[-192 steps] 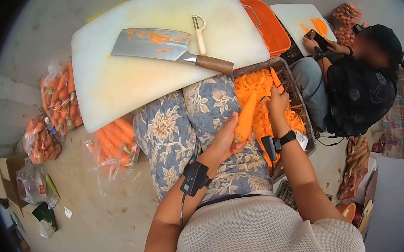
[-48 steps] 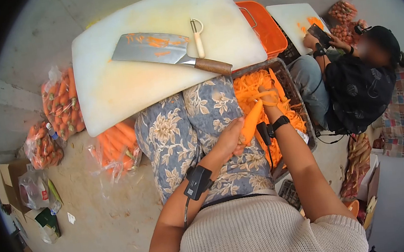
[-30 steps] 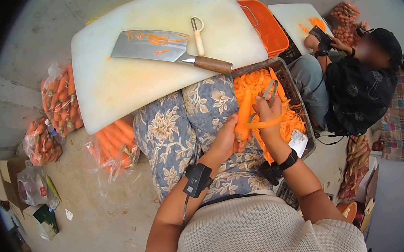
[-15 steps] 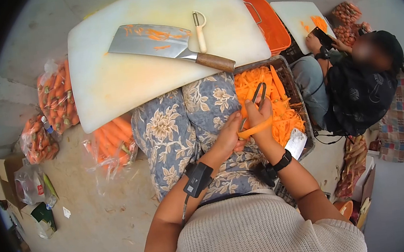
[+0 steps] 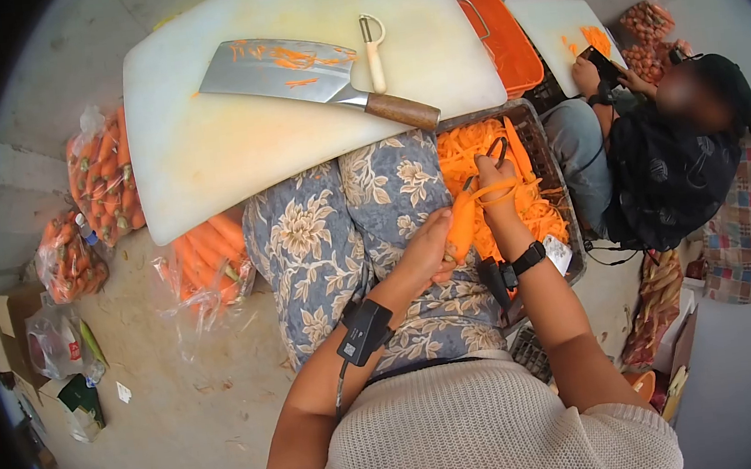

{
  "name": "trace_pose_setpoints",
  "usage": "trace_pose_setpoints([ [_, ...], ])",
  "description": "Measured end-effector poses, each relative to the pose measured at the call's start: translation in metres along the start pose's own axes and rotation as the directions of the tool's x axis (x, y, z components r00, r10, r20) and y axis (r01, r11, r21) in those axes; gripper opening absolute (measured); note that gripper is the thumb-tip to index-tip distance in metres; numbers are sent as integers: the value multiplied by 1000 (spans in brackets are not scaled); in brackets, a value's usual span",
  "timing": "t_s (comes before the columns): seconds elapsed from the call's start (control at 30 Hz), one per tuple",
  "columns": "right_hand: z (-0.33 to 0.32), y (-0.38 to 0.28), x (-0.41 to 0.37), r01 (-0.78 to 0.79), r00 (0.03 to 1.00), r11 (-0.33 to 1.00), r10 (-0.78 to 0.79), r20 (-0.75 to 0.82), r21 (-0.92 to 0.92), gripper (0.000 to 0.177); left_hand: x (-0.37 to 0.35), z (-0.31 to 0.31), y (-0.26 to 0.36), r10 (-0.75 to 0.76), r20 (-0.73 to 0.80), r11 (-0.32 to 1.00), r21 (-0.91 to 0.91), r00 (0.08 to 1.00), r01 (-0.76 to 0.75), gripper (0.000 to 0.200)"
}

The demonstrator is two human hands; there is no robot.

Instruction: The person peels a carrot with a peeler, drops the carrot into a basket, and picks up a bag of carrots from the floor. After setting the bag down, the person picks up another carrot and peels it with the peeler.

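Observation:
My left hand (image 5: 430, 249) is closed round the thick end of an orange carrot (image 5: 461, 225), held over my lap. A dark-framed peeler (image 5: 498, 150) is gripped in my right hand (image 5: 497, 194), just right of the carrot's upper end. An orange peel strip (image 5: 497, 187) loops from the carrot across my right fingers. Behind and beside that hand, a dark crate (image 5: 554, 161) holds orange peels (image 5: 534, 214). On the large cutting board (image 5: 174, 146) lie a cleaver (image 5: 285, 68) with orange shreds on its blade and a white-handled peeler (image 5: 375, 61).
Bagged carrots (image 5: 102, 176) stand at the left, more (image 5: 211, 256) beside my leg. An orange bin (image 5: 501, 38) is beyond the crate. On the right, another person (image 5: 678, 148) sits holding a dark phone-like object (image 5: 601, 69) near a smaller board (image 5: 545, 20).
My right hand has turned and lifted slightly outward with the peeler. The carrot now shows between my hands, and the peel strip has moved up.

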State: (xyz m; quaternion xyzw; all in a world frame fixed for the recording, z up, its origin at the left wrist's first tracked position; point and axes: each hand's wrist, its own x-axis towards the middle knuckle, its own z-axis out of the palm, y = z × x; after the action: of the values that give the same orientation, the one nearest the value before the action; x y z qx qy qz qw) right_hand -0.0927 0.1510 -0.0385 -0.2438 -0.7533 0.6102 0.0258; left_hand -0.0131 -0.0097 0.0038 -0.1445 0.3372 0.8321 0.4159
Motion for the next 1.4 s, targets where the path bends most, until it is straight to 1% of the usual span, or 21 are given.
trace_pose_setpoints([
  [0.1,0,-3,3,-34,998,999,33,47,23,24,1,0,-1,-13,-2,1000,-2,1000,13,28],
  [0.17,5,-3,4,-23,1000,996,25,-18,92,31,1,0,0,-15,-1,1000,0,1000,15,28],
  [0.3,-4,8,21,-17,1000,996,16,6,91,29,2,-3,-3,-37,8,999,-3,999,37,29],
  [0.4,-19,40,43,-58,998,996,56,35,63,25,-2,-2,-1,-24,45,1000,7,999,24,29],
  [0.47,-22,63,53,-226,967,972,217,-130,-61,18,-2,-3,-2,-11,54,1000,-17,998,12,29],
  [0.5,-23,60,47,-223,969,973,213,-126,-63,18,-1,-4,-3,-2,61,999,-50,998,5,30],
  [0.57,-24,37,20,-309,947,931,321,-30,197,20,1,-7,-5,3,82,997,-75,997,3,30],
  [0.6,-22,21,9,-309,947,931,321,-29,196,20,2,-8,-5,2,107,996,-93,994,8,30],
  [0.67,-18,-11,-16,-207,965,950,237,-111,232,20,1,-5,-5,10,76,996,-93,997,-3,30],
  [0.7,-17,-22,-29,-210,963,950,241,-117,233,20,0,-2,-5,17,47,996,-90,999,-13,31],
  [0.77,-14,-35,-50,4,998,957,17,-68,291,19,0,0,-5,18,44,996,-83,999,-14,31],
  [0.8,-14,-29,-54,43,999,964,-33,-39,262,22,0,0,-5,28,38,997,-80,999,-25,31],
  [0.83,-10,-27,-62,46,999,964,-36,-41,262,22,0,2,-4,29,41,997,-78,999,-26,31],
  [0.9,1,-24,-77,308,950,946,-311,16,104,25,-3,3,-3,26,14,997,-70,1000,-25,30],
  [0.93,5,-22,-81,310,949,945,-313,20,105,25,-3,4,-3,30,12,997,-70,999,-29,30],
  [1.0,11,-18,-86,420,907,894,-416,59,-154,26,-5,5,-5,42,-47,989,-139,998,-49,27],
  [1.03,12,-19,-86,421,907,894,-416,63,-154,26,-4,5,-4,45,-50,988,-142,998,-51,27],
  [1.1,13,-22,-85,361,932,918,-354,73,-164,27,-3,5,-1,34,-66,991,-129,997,-42,26],
  [1.23,12,-31,-83,409,912,878,-397,97,-247,28,-1,3,-2,34,-41,992,-116,999,-39,25],
  [1.3,12,-30,-81,369,929,898,-352,110,-239,27,1,2,-3,28,-54,992,-122,998,-34,25],
  [1.4,12,-30,-77,364,931,889,-342,127,-276,26,2,1,-4,25,-67,989,-142,997,-34,26],
])
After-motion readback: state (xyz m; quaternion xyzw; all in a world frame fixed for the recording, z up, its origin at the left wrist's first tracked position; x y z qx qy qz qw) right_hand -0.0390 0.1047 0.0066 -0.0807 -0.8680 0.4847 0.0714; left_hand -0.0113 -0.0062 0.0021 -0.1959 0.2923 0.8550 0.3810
